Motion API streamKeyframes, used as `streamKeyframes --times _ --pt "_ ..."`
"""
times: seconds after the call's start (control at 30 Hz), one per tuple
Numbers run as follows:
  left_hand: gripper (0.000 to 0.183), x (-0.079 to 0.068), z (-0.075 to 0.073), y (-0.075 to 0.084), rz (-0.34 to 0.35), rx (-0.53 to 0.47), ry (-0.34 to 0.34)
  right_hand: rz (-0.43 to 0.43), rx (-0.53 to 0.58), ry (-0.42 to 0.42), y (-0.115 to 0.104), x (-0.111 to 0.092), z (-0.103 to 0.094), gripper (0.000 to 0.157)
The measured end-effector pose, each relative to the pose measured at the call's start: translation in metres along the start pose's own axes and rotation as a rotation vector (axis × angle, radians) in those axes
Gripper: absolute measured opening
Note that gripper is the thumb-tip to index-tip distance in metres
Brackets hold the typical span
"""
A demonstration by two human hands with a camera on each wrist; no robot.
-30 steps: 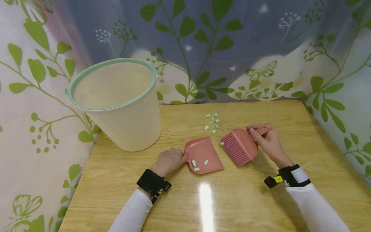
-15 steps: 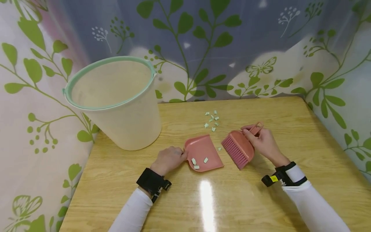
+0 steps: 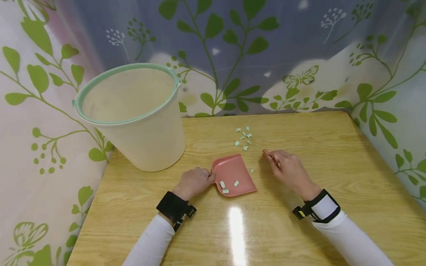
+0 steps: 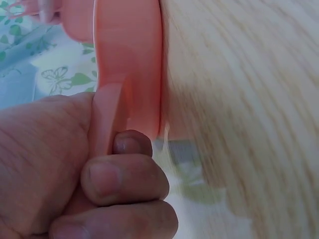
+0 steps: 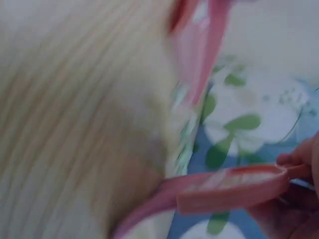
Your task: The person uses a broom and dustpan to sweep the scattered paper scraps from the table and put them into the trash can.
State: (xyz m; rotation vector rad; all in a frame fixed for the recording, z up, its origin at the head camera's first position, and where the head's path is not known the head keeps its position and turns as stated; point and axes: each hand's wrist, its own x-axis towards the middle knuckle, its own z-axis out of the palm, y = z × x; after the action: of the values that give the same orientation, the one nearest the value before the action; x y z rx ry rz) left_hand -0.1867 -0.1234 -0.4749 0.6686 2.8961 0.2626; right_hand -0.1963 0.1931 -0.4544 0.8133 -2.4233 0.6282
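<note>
My left hand [image 3: 195, 182] grips the handle of a pink dustpan [image 3: 233, 171] on the table, fingers curled round the handle [image 4: 107, 112] in the left wrist view. A few pale green bits [image 3: 225, 191] lie in the pan. My right hand [image 3: 291, 171] holds a small pink hand brush [image 5: 232, 194] by its handle, to the right of the pan. From the head, the hand hides most of the brush; only a pink end [image 3: 266, 152] shows. One pale bit [image 3: 252, 170] lies just off the pan's front edge. Several more bits [image 3: 243, 137] are scattered behind the pan.
A tall cream bucket [image 3: 149, 144] with a green rim stands at the back left of the wooden table [image 3: 279, 236]. A leaf-patterned curtain [image 3: 229, 55] hangs along the table's back edge and both sides.
My right hand has moved left toward the dustpan and turned, so the brush has swung mostly out of the head view. One pale bit has come off the bristles onto the table.
</note>
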Motion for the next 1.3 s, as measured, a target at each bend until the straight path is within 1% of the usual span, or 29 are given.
streamKeyframes --times 0.03,0.1,0.2,0.27,0.3,0.4,0.5,0.57,0.63,0.67,0.73,0.8,0.87,0.93,1.0,1.1,1.17,1.23,1.3 --pt "0.034 0.000 0.000 0.000 0.007 0.007 0.002 0.018 0.026 0.004 -0.006 0.002 0.001 0.010" --pt "0.031 0.000 -0.001 0.000 0.035 0.044 0.003 0.039 0.084 0.019 -0.017 0.007 0.004 0.010" --pt "0.031 0.001 -0.001 0.000 0.041 0.052 0.000 0.030 0.133 0.024 -0.035 0.012 0.010 0.013" --pt "0.032 0.001 -0.001 0.001 0.031 0.041 -0.006 0.018 0.152 0.016 -0.046 0.014 0.016 0.010" --pt "0.034 0.001 -0.001 0.001 0.014 0.018 -0.006 0.017 0.161 0.007 -0.052 0.015 0.018 0.011" --pt "0.034 0.001 -0.002 0.000 0.003 0.015 -0.009 0.008 0.192 -0.005 -0.068 0.019 0.024 0.010" --pt "0.035 0.001 -0.001 -0.001 -0.015 -0.006 -0.009 -0.016 0.247 -0.015 -0.079 0.022 0.023 0.007" --pt "0.037 0.000 -0.001 -0.002 -0.029 -0.036 -0.013 -0.033 0.290 -0.024 -0.081 0.022 0.019 0.009" --pt "0.038 -0.001 0.000 -0.002 -0.036 -0.059 -0.015 -0.038 0.349 -0.038 -0.077 0.022 0.013 0.013" --pt "0.037 -0.001 0.000 -0.002 -0.028 -0.055 -0.013 -0.036 0.368 -0.037 -0.073 0.022 0.010 0.014" --pt "0.036 0.000 0.001 -0.002 -0.001 -0.038 -0.005 -0.047 0.371 -0.011 -0.058 0.024 0.005 0.020" --pt "0.035 0.000 0.001 -0.001 0.018 -0.023 0.003 -0.055 0.338 0.027 -0.038 0.028 0.002 0.025" --pt "0.034 0.001 0.001 -0.001 0.021 -0.026 0.011 -0.071 0.268 0.067 -0.016 0.030 0.003 0.027" --pt "0.034 0.002 0.000 -0.001 0.013 -0.038 0.009 -0.077 0.228 0.067 0.001 0.030 0.005 0.030" --pt "0.032 0.002 0.000 -0.001 0.022 -0.014 0.007 -0.077 0.206 0.028 0.013 0.026 0.009 0.030" --pt "0.032 0.002 0.001 -0.002 0.007 -0.027 0.001 -0.084 0.224 -0.078 0.022 0.016 0.012 0.039" --pt "0.035 0.002 0.001 -0.002 -0.009 -0.052 -0.001 -0.090 0.228 -0.136 0.026 0.008 0.011 0.041" --pt "0.037 0.001 0.001 -0.002 -0.029 -0.088 0.001 -0.092 0.243 -0.152 0.029 0.001 0.007 0.043" --pt "0.037 0.000 0.002 -0.002 -0.025 -0.078 -0.001 -0.084 0.262 -0.139 0.032 -0.002 0.002 0.043"
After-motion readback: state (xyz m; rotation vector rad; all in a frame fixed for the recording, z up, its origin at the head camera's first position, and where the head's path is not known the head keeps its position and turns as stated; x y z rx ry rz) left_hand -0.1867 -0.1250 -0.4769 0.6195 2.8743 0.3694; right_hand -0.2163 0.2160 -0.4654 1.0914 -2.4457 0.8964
